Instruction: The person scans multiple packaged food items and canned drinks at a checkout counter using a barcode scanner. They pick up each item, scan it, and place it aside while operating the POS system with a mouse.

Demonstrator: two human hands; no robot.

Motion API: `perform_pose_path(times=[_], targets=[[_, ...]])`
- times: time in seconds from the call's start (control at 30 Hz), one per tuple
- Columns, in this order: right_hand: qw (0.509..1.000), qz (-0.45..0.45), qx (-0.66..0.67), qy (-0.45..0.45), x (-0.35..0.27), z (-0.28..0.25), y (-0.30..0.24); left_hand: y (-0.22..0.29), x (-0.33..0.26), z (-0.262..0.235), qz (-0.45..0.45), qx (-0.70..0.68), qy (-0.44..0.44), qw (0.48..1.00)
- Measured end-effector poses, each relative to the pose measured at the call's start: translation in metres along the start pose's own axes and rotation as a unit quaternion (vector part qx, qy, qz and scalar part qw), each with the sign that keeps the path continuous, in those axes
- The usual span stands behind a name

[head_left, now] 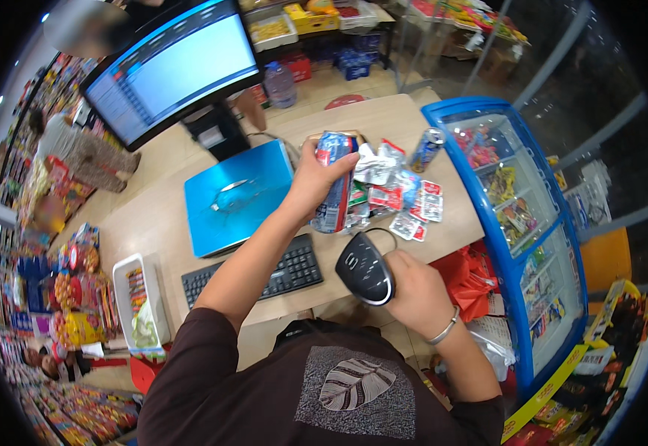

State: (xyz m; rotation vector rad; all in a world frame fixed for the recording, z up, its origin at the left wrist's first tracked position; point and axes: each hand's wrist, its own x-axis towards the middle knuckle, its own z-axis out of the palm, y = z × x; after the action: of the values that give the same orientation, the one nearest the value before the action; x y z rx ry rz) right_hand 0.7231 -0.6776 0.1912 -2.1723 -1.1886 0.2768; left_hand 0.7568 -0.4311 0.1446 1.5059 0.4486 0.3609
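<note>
My left hand (316, 177) is closed around a blue, silver and red drink can (332, 206), held above the counter. In my right hand (417, 291) is a black handheld barcode scanner (364, 269), its head toward the can. Beyond the can, a heap of small snack packets (383, 182) in white, red and silver lies on the counter (153, 215). Another blue can (428, 149) stands upright at the far right of that heap. To the left of my left hand sits a flat blue counter scale (239, 195), with a black keyboard (287, 267) nearer to me.
A monitor (179, 70) on a black stand rises at the far left of the counter. A blue-rimmed chest freezer (480, 208) borders the right side. At the left edge stands a white bin (141, 305) of packets. Red bags (466, 281) hang near my right arm. Another person (78, 152) stands at left.
</note>
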Motion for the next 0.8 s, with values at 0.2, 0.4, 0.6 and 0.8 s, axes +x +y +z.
perform_pose_path(times=[0.2, 0.4, 0.6, 0.8], targets=[[0.989, 0.113, 0.094, 0.019, -0.061, -0.004, 0.058, -0.002, 0.030, 0.122, 0.037, -0.025, -0.135, 0.990], [0.972, 0.198, 0.120, 0.034, -0.115, 0.011, 0.111, -0.097, 0.104, 0.256, 0.114, 0.073, -0.129, 0.982], [0.953, 0.254, 0.155, 0.050, -0.137, 0.024, 0.140, -0.145, 0.132, 0.311, 0.116, 0.192, -0.080, 0.971], [0.955, 0.230, 0.176, 0.069, -0.120, 0.053, 0.160, -0.150, 0.134, 0.298, 0.140, 0.273, -0.102, 0.946]])
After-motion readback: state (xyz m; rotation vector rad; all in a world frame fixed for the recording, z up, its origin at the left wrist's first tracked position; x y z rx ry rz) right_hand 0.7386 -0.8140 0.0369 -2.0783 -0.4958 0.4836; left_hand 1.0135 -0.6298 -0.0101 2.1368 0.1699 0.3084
